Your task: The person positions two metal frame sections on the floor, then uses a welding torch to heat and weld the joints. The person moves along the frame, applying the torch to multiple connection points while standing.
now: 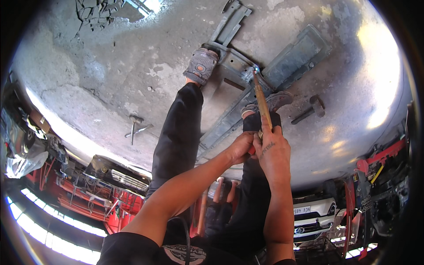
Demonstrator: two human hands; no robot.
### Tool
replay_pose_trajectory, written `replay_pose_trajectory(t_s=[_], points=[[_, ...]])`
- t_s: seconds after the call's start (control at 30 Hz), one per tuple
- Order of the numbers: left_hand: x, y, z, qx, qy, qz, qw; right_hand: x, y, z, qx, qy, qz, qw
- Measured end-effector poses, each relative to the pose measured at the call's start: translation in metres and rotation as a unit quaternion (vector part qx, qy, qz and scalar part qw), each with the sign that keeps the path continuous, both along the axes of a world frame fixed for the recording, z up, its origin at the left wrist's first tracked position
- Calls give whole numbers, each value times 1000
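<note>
Holding a torch (261, 98) tip-first at a bracket (234, 61), right hand (274, 155) wrapped round the torch, left hand (242, 147) at its rear, grip hard to tell.

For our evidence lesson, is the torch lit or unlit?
Apparently lit: a bluish glow shows at the tip of the torch, by the grey metal part.

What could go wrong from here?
A bright spot shows at the tip of the torch on the metal bracket, near the right shoe; sparks might burn that foot. The left shoe has an opening baring skin, also exposed. The left hand and right hand are ungloved, so heat could hurt them.
</note>
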State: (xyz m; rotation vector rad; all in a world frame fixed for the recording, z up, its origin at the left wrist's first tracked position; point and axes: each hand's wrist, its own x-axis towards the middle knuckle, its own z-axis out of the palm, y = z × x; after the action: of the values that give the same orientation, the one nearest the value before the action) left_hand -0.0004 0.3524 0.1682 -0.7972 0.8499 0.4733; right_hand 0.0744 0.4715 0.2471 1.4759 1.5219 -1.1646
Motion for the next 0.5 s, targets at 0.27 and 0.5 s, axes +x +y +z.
replay_pose_trajectory(t_s=[0.27,0.5], points=[[-3,3,1,10,0,-8,1000,-3,3,0,-2,-15,-4,1000],[-4,9,4,2,0,-6,1000,-1,3,-1,0,-16,-15,1000]])
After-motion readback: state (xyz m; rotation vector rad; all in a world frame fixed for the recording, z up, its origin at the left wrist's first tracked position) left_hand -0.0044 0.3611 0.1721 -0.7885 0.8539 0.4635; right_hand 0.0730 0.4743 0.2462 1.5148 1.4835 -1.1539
